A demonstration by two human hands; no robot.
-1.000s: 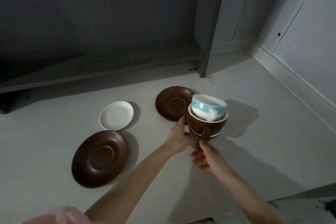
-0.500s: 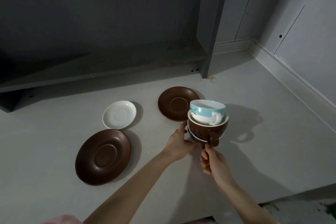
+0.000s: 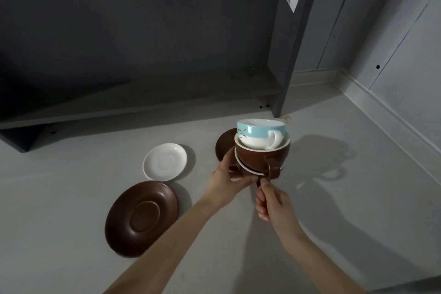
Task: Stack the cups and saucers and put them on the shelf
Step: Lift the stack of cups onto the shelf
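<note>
A stack of cups hangs above the grey floor: a blue and white cup [image 3: 260, 133] nested in a brown cup [image 3: 260, 159], with another brown cup beneath it, mostly hidden. My left hand [image 3: 226, 179] grips the bottom of the stack from the left. My right hand [image 3: 272, 200] pinches a brown handle under the stack. Three saucers lie on the floor: a small white saucer [image 3: 165, 161], a large brown saucer [image 3: 142, 218] and a second brown saucer [image 3: 224, 143] partly hidden behind the stack. The dark grey shelf [image 3: 148, 100] is behind them.
The shelf's upright side panel [image 3: 293, 38] carries a white label and stands just behind the cup stack. Grey walls with a skirting board [image 3: 386, 112] run along the right side. The stack's shadow falls on the floor to the right.
The cup stack has been lifted off the floor and turned, so the blue cup's handle has swung toward the right. Both hands rose with it.
</note>
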